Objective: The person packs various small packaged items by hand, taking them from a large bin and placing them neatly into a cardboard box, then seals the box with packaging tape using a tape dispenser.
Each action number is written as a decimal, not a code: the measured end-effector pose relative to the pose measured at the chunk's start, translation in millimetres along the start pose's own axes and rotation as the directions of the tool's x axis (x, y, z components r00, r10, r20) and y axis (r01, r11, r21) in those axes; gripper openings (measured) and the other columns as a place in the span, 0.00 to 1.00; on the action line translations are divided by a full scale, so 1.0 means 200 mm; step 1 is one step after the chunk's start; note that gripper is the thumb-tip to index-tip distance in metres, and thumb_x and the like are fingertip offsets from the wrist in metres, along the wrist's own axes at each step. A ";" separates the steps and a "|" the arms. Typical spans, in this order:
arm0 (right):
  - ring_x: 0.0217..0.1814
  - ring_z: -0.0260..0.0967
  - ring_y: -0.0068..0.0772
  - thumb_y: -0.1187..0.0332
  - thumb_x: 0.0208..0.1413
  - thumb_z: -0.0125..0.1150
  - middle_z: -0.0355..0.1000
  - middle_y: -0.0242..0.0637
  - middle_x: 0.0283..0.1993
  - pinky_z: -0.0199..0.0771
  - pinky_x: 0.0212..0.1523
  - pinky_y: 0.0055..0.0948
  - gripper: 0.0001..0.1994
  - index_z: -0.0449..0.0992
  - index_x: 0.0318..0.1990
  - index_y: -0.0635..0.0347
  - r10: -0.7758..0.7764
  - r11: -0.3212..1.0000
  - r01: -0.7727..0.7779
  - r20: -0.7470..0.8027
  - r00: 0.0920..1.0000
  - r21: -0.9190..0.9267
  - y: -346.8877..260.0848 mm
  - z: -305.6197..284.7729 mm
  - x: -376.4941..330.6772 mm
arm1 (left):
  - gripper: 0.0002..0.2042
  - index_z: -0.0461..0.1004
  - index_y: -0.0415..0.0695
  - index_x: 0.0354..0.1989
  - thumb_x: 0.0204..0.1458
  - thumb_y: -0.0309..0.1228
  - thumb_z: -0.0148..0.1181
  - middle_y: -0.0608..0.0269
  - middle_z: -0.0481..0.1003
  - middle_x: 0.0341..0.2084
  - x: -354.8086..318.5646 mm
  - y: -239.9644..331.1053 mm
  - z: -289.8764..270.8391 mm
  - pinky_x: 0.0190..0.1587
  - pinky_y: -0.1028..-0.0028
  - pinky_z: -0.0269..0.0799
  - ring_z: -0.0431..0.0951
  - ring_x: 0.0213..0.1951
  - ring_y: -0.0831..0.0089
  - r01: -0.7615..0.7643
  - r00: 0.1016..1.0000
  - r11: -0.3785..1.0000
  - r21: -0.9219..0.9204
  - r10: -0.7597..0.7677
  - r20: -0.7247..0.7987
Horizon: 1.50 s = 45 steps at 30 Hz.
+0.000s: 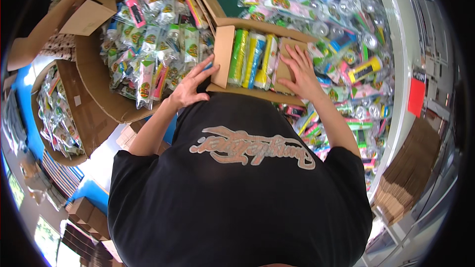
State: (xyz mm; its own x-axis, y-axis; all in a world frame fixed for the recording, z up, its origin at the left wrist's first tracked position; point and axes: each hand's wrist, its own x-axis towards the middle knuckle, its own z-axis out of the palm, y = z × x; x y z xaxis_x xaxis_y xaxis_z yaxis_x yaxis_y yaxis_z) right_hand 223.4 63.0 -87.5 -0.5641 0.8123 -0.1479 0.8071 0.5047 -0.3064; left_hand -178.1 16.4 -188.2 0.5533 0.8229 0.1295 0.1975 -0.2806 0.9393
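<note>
Pressing right hand (299, 71) flat, fingers spread, on light bendy carton flap (287, 69); left hand (190, 86) spread, touching small carton (247, 59) side; grip walls.

- Our left hand (190, 86) rests open, fingers spread, against the left flap of a small cardboard box (223, 49).
- Our right hand (301, 74) lies flat on the box's right inner flap.
- Inside the box stand wrapped packets (252, 59), green, yellow and blue.
- A large carton (94, 81) of bagged items sits just left; loose packets (346, 34) cover the table at right.
</note>
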 end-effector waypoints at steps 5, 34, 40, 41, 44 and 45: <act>0.80 0.39 0.60 0.49 0.50 0.72 0.45 0.49 0.78 0.38 0.77 0.58 0.32 0.73 0.64 0.39 0.072 0.996 -0.076 -0.096 0.993 -0.041 0.00 -0.02 -0.03 | 0.44 0.70 0.49 0.67 0.53 0.73 0.47 0.43 0.45 0.76 0.18 0.08 0.10 0.74 0.47 0.39 0.45 0.76 0.44 -0.006 1.000 0.992 0.125 0.006 0.002; 0.66 0.66 0.40 0.67 0.67 0.54 0.69 0.44 0.63 0.61 0.69 0.39 0.21 0.67 0.63 0.66 0.368 0.588 -0.034 -0.230 0.901 0.808 0.18 -0.10 0.08 | 0.29 0.74 0.49 0.41 0.48 0.65 0.61 0.59 0.70 0.58 0.40 0.26 0.31 0.71 0.37 0.47 0.66 0.64 0.52 -0.060 0.982 0.691 0.720 0.170 -0.080; 0.63 0.69 0.45 0.70 0.61 0.56 0.73 0.48 0.58 0.61 0.68 0.44 0.17 0.74 0.55 0.67 0.273 0.791 0.019 -0.382 0.883 0.611 0.17 -0.12 -0.21 | 0.22 0.74 0.47 0.37 0.48 0.54 0.65 0.57 0.75 0.46 0.35 0.40 0.25 0.60 0.55 0.68 0.72 0.57 0.55 -0.075 0.993 0.757 0.649 0.119 -0.024; 0.61 0.71 0.46 0.70 0.58 0.58 0.75 0.47 0.55 0.61 0.68 0.45 0.15 0.76 0.51 0.67 0.139 0.782 0.038 -0.234 0.962 0.623 0.08 -0.23 -0.21 | 0.21 0.75 0.47 0.37 0.48 0.53 0.66 0.58 0.76 0.43 0.34 0.41 0.26 0.60 0.57 0.68 0.73 0.56 0.56 -0.061 0.998 0.761 0.645 0.047 0.039; 0.54 0.74 0.51 0.68 0.49 0.71 0.78 0.48 0.47 0.65 0.65 0.48 0.15 0.78 0.43 0.63 0.033 0.941 -0.053 0.064 0.997 0.333 -0.26 -0.39 -0.17 | 0.20 0.78 0.46 0.34 0.47 0.53 0.66 0.60 0.76 0.37 0.36 0.41 0.28 0.52 0.60 0.73 0.75 0.51 0.57 -0.057 0.998 0.724 0.688 0.059 0.020; 0.51 0.75 0.53 0.67 0.45 0.74 0.78 0.48 0.44 0.67 0.63 0.49 0.16 0.78 0.41 0.62 -0.013 0.987 0.001 0.069 0.998 0.163 -0.33 -0.39 -0.15 | 0.21 0.80 0.46 0.33 0.47 0.54 0.66 0.60 0.77 0.37 0.37 0.41 0.28 0.46 0.61 0.76 0.77 0.47 0.57 -0.067 0.997 0.732 0.678 0.064 0.030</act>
State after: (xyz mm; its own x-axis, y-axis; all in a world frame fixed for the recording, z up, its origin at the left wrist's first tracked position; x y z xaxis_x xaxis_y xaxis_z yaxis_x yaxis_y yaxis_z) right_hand 200.6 28.6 10.6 -0.5851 0.7836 -0.2087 0.7671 0.4514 -0.4558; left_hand -75.3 26.5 -120.3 0.5887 0.7881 0.1799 0.6560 -0.5958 0.4633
